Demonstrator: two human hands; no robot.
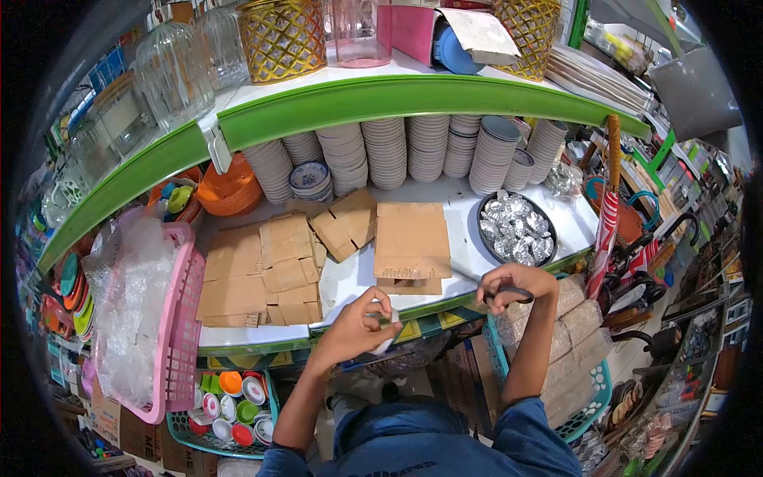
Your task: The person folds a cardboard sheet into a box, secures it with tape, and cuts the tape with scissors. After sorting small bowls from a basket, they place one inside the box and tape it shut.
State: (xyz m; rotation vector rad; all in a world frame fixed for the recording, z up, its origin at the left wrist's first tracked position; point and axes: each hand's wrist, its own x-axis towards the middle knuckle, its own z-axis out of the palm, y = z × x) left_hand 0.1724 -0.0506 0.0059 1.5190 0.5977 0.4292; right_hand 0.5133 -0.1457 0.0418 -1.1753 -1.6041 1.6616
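My left hand (pixel 354 332), fingers curled, holds a small white object (pixel 387 340) at the shelf's front edge; its kind is not clear. My right hand (pixel 515 285) is closed around the dark handles of a pair of scissors (pixel 469 275), whose blurred blades point left toward the cardboard. Just beyond my hands lies a flat brown cardboard piece (pixel 412 238), with another piece partly under it. Farther left are several folded cardboard pieces (pixel 238 274). To the right sits a black round tray (pixel 483 242) full of silvery foil-like pieces (pixel 517 226).
Stacks of small bowls (pixel 385 155) line the back under a green-edged upper shelf (pixel 397 87) bearing glass jars (pixel 171 79). A pink basket (pixel 179 318) of bubble wrap stands left. Teal baskets (pixel 606 393) flank me below. Umbrellas (pixel 608 230) hang right.
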